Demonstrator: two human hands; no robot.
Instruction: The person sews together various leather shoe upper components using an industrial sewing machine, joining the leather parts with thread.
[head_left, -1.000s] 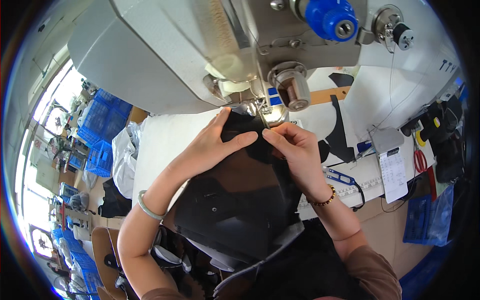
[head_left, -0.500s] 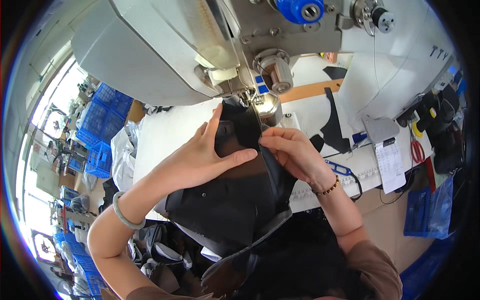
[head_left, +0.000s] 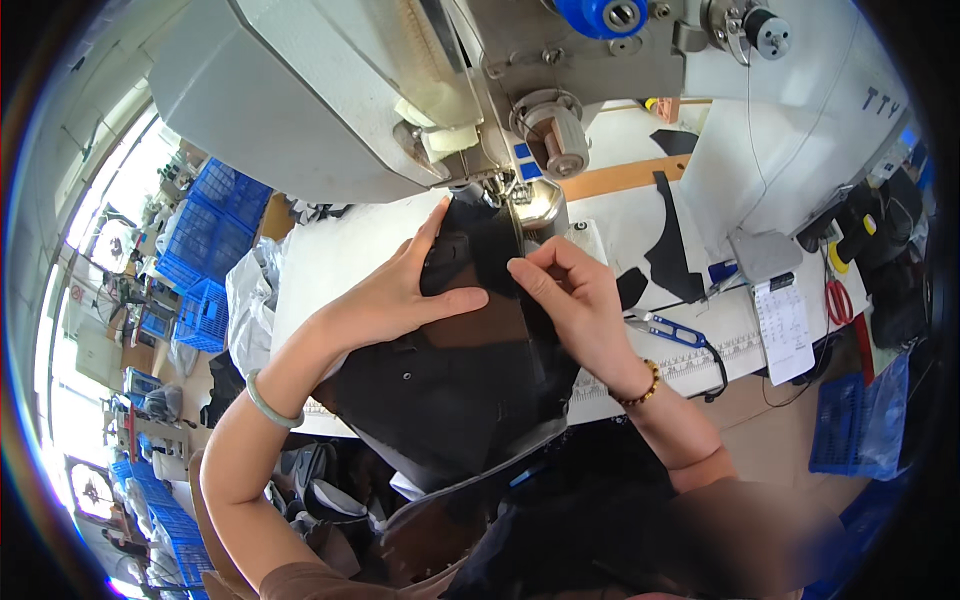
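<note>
A large black fabric piece with a pale grey edge lies on the white sewing table, and its far end reaches under the needle area of a sewing machine. My left hand rests on top of it, fingers pointing toward the machine and thumb stretched out to the right. At the piece's right edge, just in front of the presser foot, my right hand pinches the black fabric between thumb and forefinger. The needle tip itself is too small to make out.
Blue-handled thread snips lie right of my right hand, near a ruler strip along the table edge. Cut black pieces lie beyond. Red-handled scissors and a paper slip are at the right. Blue crates stand left.
My right hand has turned more upright with its wrist a little to the left, still at the fabric's edge. My left thumb has slid slightly left, and the fabric's near part has shifted.
</note>
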